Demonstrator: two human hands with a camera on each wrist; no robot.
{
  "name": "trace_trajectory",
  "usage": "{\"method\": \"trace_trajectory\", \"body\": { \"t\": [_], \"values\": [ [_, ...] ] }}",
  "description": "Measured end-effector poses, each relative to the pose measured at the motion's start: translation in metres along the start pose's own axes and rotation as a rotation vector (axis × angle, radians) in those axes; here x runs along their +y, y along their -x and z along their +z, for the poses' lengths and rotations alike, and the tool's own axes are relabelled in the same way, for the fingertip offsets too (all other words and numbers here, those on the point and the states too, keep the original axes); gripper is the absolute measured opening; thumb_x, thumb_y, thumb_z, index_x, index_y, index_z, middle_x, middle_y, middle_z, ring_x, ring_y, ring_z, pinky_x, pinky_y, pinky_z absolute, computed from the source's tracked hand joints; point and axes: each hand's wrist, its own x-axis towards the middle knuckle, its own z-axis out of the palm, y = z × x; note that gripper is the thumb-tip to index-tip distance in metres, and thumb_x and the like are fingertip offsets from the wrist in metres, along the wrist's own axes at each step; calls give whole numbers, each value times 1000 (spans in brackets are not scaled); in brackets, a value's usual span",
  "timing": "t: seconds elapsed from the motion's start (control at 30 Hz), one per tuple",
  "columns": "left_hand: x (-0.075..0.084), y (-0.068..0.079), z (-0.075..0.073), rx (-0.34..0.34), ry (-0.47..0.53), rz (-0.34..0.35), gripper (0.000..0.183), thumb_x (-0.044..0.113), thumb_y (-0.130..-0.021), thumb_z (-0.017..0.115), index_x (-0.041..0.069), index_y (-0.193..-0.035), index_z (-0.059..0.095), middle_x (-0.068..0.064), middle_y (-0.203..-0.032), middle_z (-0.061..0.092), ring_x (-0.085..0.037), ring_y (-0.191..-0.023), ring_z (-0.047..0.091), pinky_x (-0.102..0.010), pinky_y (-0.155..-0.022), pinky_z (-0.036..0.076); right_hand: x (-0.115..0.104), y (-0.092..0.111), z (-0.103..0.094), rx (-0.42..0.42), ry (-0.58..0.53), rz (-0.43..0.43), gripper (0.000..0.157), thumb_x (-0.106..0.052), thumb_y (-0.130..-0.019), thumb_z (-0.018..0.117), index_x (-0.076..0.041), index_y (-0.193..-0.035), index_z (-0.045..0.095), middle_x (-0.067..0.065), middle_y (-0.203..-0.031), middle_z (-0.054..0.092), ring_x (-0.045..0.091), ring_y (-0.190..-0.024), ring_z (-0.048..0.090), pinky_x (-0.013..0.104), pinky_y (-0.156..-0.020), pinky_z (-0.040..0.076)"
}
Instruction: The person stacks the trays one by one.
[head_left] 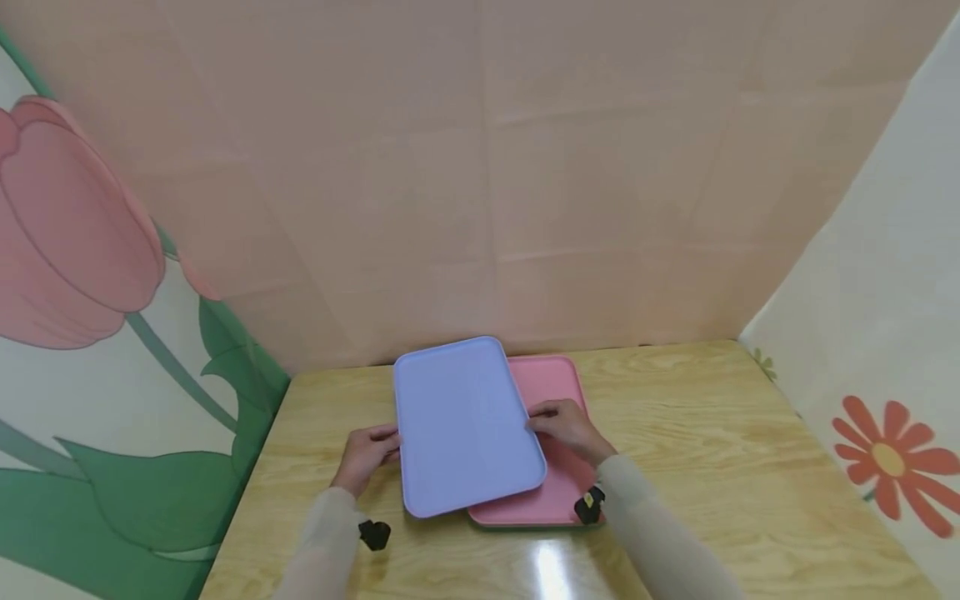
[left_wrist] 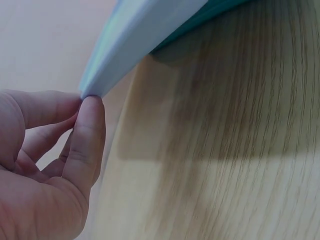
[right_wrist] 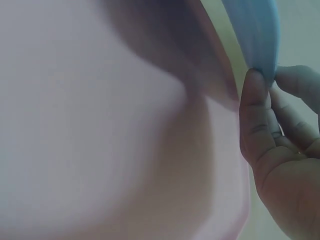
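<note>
A lavender-blue rectangular tray (head_left: 467, 425) is held tilted over the left part of a pink tray (head_left: 551, 379). My left hand (head_left: 367, 455) pinches its left rim; in the left wrist view, the thumb and fingers of the left hand (left_wrist: 55, 150) meet on the edge of the blue tray (left_wrist: 125, 45). On the opposite side my right hand (head_left: 567, 427) pinches the right rim, above the pink tray. The right wrist view shows the right hand (right_wrist: 280, 130) gripping the blue tray's edge (right_wrist: 260, 35), with a pale yellow strip (right_wrist: 227, 37) running alongside. Much of the pink tray is hidden.
A green edge (head_left: 525, 526) shows beneath the pink tray. Everything lies on a light wooden table (head_left: 697, 442). Behind it rises a plain pinkish-beige backdrop (head_left: 480, 192), with flower-patterned panels at left and right. Black wrist devices (head_left: 374, 535) sit at both sleeves.
</note>
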Motion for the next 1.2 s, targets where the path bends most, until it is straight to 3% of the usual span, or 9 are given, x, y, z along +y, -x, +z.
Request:
{"method": "trace_trajectory", "body": {
  "t": [0.2, 0.67, 0.9, 1.2],
  "values": [
    [2, -2, 13, -35, -5, 8, 31, -6, -91, 67, -16, -120, 63, -26, -110, 69, -14, -81, 67, -33, -76, 62, 5, 6, -13, 13, -2, 53, 25, -11, -94, 70, 8, -111, 70, 12, -96, 71, 18, -78, 66, 37, -75, 60],
    [12, -5, 39, -102, -57, 20, 30, -1, -93, 68, -11, -121, 65, -27, -118, 66, -19, -91, 69, -38, -83, 60, 17, 22, -41, 26, 5, 97, 33, -17, -94, 71, 8, -117, 68, 11, -101, 70, 17, -85, 65, 30, -75, 57],
    [16, -7, 50, -132, -61, 74, 30, -2, -92, 68, -12, -120, 66, -27, -115, 67, -19, -89, 69, -44, -85, 60, 19, 31, -51, 39, 14, 109, 34, -18, -94, 71, 8, -116, 67, 10, -97, 71, 17, -82, 65, 30, -70, 55],
    [20, -8, 63, -157, -50, 76, 29, -4, -91, 67, -12, -119, 67, -26, -112, 69, -17, -85, 68, -34, -78, 61, 24, 40, -62, 42, -46, 88, 36, -10, -94, 69, 16, -118, 62, 14, -101, 71, 14, -83, 66, 29, -77, 58]
  ]
}}
